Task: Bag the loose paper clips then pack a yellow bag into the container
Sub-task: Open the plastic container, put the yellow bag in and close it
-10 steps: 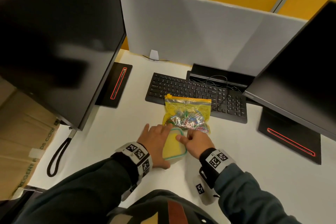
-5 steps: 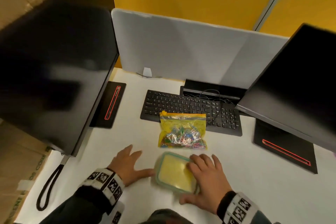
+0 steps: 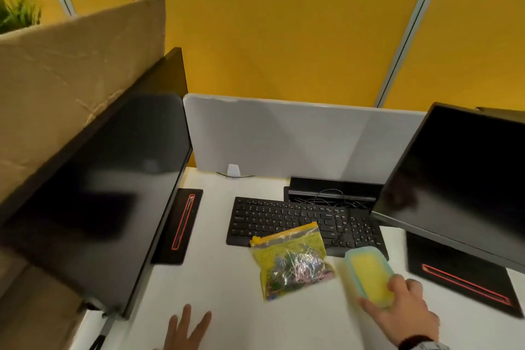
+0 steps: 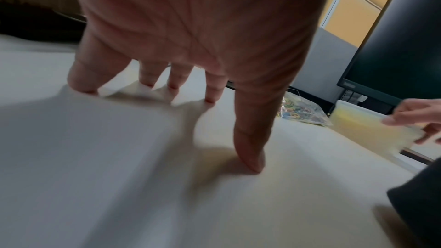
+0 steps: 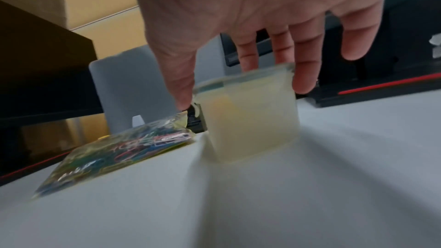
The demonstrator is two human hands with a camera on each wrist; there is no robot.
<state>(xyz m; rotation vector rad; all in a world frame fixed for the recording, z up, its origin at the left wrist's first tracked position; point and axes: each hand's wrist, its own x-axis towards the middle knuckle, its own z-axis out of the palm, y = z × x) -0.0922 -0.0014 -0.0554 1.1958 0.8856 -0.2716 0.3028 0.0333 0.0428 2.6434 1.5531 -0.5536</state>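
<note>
A yellow zip bag (image 3: pixel 289 261) full of coloured paper clips lies flat on the white desk in front of the keyboard; it also shows as the bag (image 4: pixel 303 112) and the bag (image 5: pixel 124 152) in the wrist views. To its right stands a translucent lidded container (image 3: pixel 368 273) with something yellow inside. My right hand (image 3: pixel 379 291) grips the container (image 5: pixel 250 118), thumb on its left side and fingers over the far edge. My left hand (image 3: pixel 187 327) rests on the desk at the front with spread fingertips (image 4: pixel 211 99) touching the surface, holding nothing.
A black keyboard (image 3: pixel 284 219) lies behind the bag. Dark monitors stand at the left (image 3: pixel 99 202) and right (image 3: pixel 460 179), each on a black base with a red stripe (image 3: pixel 466 284). A grey divider (image 3: pixel 298 136) closes the back. A cardboard box (image 3: pixel 71 71) rises at the left.
The container has moved from the front centre to the right of the bag in my right hand. My left hand has left it and rests on the desk. The head view has tilted up.
</note>
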